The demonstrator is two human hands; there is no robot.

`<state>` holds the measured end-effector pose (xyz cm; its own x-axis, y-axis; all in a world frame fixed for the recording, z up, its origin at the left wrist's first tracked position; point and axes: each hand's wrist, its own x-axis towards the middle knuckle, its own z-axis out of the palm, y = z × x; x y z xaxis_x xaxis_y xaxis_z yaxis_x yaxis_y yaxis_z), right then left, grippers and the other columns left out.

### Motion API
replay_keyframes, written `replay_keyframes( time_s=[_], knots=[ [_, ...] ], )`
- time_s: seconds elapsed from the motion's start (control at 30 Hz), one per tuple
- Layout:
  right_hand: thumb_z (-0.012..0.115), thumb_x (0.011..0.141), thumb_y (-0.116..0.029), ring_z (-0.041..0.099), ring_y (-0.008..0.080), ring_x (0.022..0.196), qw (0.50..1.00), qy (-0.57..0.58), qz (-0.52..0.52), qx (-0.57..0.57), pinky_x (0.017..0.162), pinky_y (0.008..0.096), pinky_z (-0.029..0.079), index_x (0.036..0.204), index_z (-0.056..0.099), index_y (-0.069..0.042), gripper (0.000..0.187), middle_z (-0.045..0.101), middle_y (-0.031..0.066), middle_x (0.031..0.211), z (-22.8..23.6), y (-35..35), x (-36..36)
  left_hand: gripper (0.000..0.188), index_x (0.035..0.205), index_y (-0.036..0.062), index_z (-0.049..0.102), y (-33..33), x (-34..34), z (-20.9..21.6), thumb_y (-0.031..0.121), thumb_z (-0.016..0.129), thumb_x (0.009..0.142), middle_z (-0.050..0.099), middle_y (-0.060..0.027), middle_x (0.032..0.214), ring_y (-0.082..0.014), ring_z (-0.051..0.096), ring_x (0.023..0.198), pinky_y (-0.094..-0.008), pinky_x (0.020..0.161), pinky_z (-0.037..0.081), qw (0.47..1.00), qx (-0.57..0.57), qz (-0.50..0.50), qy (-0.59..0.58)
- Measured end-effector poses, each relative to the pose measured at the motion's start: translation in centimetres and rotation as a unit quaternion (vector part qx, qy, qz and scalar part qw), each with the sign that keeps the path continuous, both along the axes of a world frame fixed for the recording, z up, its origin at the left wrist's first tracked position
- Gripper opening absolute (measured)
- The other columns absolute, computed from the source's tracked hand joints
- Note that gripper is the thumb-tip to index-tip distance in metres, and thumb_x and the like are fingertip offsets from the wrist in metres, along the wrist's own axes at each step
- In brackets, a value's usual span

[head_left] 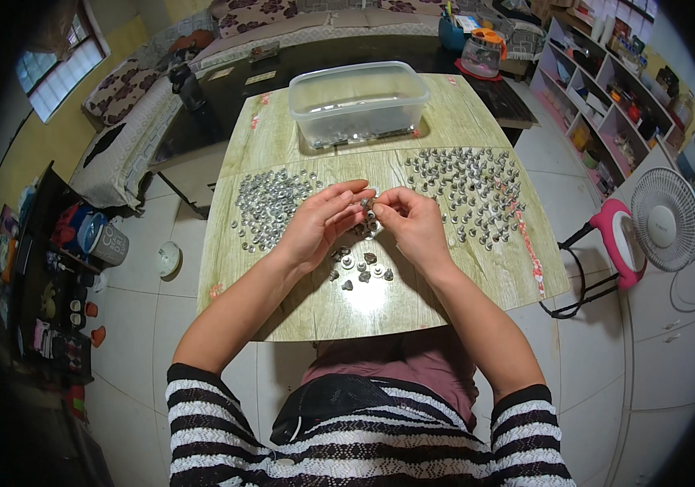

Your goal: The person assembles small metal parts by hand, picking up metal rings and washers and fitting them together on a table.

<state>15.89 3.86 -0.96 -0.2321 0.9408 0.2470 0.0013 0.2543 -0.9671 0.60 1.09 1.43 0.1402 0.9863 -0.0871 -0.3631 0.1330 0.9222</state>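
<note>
Over the wooden table (pixel 412 304), left hand (pixel 319 223) and right hand (pixel 414 223) together pinch a small metal piece (pixel 366 202).

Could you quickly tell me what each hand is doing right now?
Left hand: pinched shut on a small metal piece.
Right hand: fingers pinched; held part cannot be told.

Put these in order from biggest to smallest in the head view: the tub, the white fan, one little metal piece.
1. Clear plastic tub
2. Round white fan, though distance makes this unsure
3. One small silver metal piece
</note>
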Motion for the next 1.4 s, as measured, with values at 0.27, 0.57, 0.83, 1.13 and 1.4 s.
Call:
replay_keyframes(
  time_s=[0.27,0.57,0.83,1.13,1.4],
  knots=[
    [0.058,0.075,-0.006,0.052,0.008,0.058,1.0,0.011,-0.01,-0.014,0.054,0.0218,0.042,0.078,0.059,0.001,0.008,0.058,0.0031,0.064,-0.4,0.3,0.3,0.035,0.117,-0.0042,0.041,-0.3,-0.6,-0.4,0.018,0.04,0.089,0.052,-0.0121,0.108,-0.0122,0.054,0.092,-0.0207,0.08,0.045,1.0,-0.021,-0.018,0.009],
    [0.057,0.078,-0.004,0.046,0.0035,0.057,1.0,0.01,0.004,-0.026,0.052,0.0168,0.036,0.078,0.057,0.0,0.004,0.054,-0.0021,0.065,0.1,-0.1,0.1,0.035,0.117,-0.0034,0.041,-0.2,-0.5,-0.5,0.017,0.04,0.089,0.052,-0.0105,0.104,-0.0126,0.053,0.091,-0.0223,0.081,0.046,0.999,-0.01,-0.016,-0.026],
    [0.057,0.078,-0.003,0.045,0.0032,0.057,0.999,0.015,0.016,-0.031,0.051,0.0165,0.036,0.079,0.057,0.0,0.004,0.053,-0.0023,0.065,-0.3,0.1,0.1,0.033,0.114,-0.0024,0.045,-0.2,0.1,-0.4,0.012,0.049,0.085,0.055,-0.0076,0.1,-0.0114,0.055,0.087,-0.022,0.08,0.046,0.999,-0.017,-0.006,-0.028],
    [0.058,0.075,-0.006,0.051,0.0074,0.06,0.998,0.013,0.018,-0.058,0.055,0.021,0.042,0.078,0.059,0.001,0.007,0.058,0.0024,0.066,-0.3,0.0,-0.1,0.023,0.104,0.0006,0.053,0.3,0.3,-0.8,0.013,0.052,0.085,0.057,-0.0036,0.09,-0.0075,0.053,0.075,-0.0196,0.07,0.046,0.997,-0.004,-0.001,0.082],
    [0.059,0.075,-0.008,0.052,0.0085,0.058,0.999,-0.019,-0.012,-0.036,0.054,0.0222,0.042,0.077,0.06,0.0,0.008,0.058,0.0037,0.064,-0.4,0.1,-0.1,0.023,0.085,0.0021,0.057,1.4,-0.1,-1.7,0.025,0.055,0.084,0.055,-0.0004,0.072,-0.0065,0.052,0.062,-0.0181,0.058,0.045,0.994,-0.029,0.028,0.1]
  ],
)
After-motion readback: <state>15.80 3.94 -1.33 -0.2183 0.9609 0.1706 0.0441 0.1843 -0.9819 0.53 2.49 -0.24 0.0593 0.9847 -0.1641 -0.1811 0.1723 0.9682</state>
